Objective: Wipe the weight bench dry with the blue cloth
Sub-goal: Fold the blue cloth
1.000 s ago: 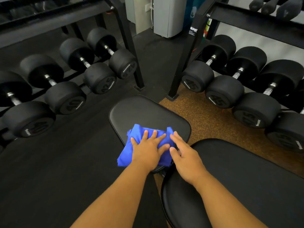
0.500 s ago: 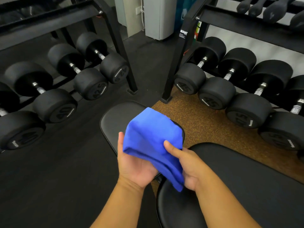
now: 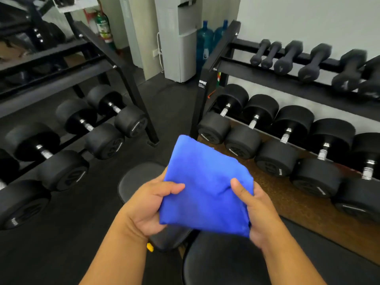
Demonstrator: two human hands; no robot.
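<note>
The folded blue cloth (image 3: 203, 188) is held up in the air above the black weight bench. My left hand (image 3: 148, 204) grips its left edge, thumb on top. My right hand (image 3: 255, 208) grips its right edge, thumb pressed on the upper face. Below the cloth lies the bench's small seat pad (image 3: 137, 179), partly hidden by cloth and hands. The larger back pad (image 3: 222, 262) shows at the bottom between my forearms.
Racks of big black dumbbells stand at the left (image 3: 67, 145) and the right (image 3: 287, 145), with small dumbbells (image 3: 308, 64) on the right upper shelf. Behind are a water dispenser (image 3: 176, 38) and blue water bottles (image 3: 205, 42). A brown cork mat (image 3: 287, 202) lies right of the bench.
The cloth has come off the seat pad and been lifted with both hands. Each hand now grips one side of it. The view has tilted upward.
</note>
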